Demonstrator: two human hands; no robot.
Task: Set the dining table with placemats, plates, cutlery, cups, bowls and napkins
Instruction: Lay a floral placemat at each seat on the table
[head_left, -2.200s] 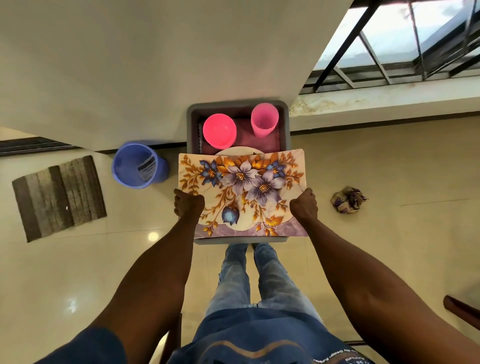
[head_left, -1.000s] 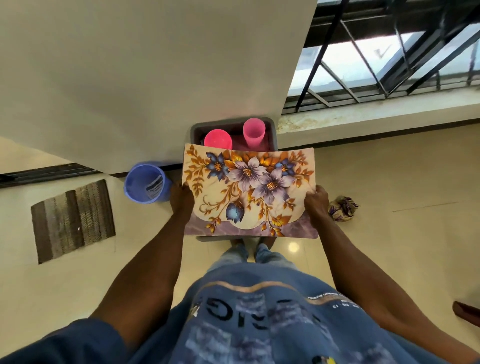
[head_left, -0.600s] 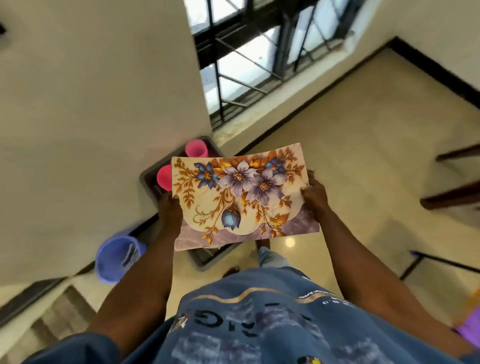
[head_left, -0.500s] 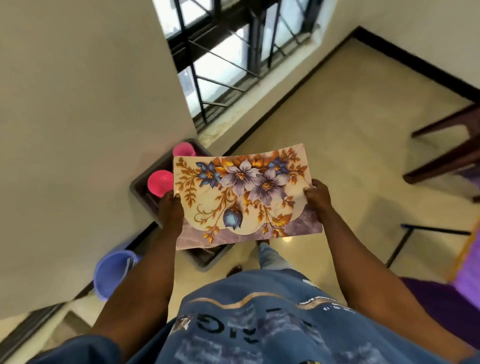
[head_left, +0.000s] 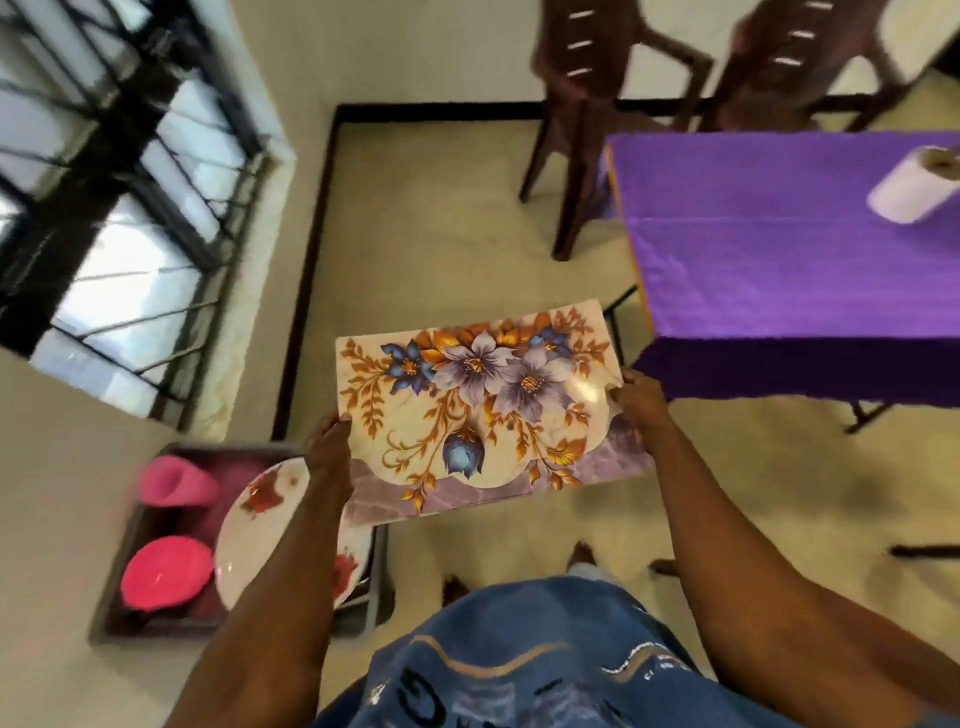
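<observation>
**Q:** ok so what's going on in the head view, where's the placemat?

**A:** It's in the air. The floral placemat (head_left: 480, 415) is held flat in front of the person's chest, above the tiled floor (head_left: 467, 223). The left hand (head_left: 332, 441) grips its left edge, fingers curled under and thumb on top. The right hand (head_left: 641, 397) pinches the right edge the same way. Neither is spread out.

**Q:** and the table?

**A:** Far right. The dining table (head_left: 779, 234) has a purple cloth on it, and its near left corner is just beside the mat's right edge, though the mat isn't over it. A white paper towel roll (head_left: 914, 189) stands on the cloth at the far right edge of the frame. Two dark brown chairs (head_left: 587, 78) stand at the far side.

**Q:** other stuff to set?

**A:** Near left on the floor there's a grey crate (head_left: 374, 571) against the wall. Inside are a pink cup (head_left: 174, 483), a pink bowl (head_left: 166, 571) and a white flower-printed plate (head_left: 260, 530), partly hidden by the left forearm. A barred window (head_left: 119, 208) is at far left, pretty blurry.
</observation>
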